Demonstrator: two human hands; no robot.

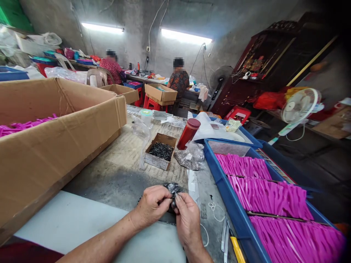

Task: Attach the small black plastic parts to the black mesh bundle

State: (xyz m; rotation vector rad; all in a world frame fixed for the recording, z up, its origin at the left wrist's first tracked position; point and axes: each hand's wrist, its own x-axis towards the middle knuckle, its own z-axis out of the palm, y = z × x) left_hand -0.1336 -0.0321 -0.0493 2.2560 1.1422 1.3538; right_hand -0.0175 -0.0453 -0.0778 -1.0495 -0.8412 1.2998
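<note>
My left hand (152, 204) and my right hand (187, 215) meet at the lower middle of the view, fingers pinched together. Between their fingertips is a small dark item, too small to make out. A crumpled black plastic bag (173, 187) lies right behind the fingertips, partly covered by them. Beyond it stands a small cardboard box (157, 161) holding many thin black pieces. To its right are a clear bag of small metallic pieces (189, 157) and a red cylinder (188, 133) with a dark red lid.
A large cardboard box (68, 138) with magenta pieces flanks the left. At right, a blue crate (230, 197) holds rows of magenta pieces. White cord (216, 212) and a yellow-handled tool (237, 249) lie beside it. Two people sit at the back; a fan (298, 106) stands right.
</note>
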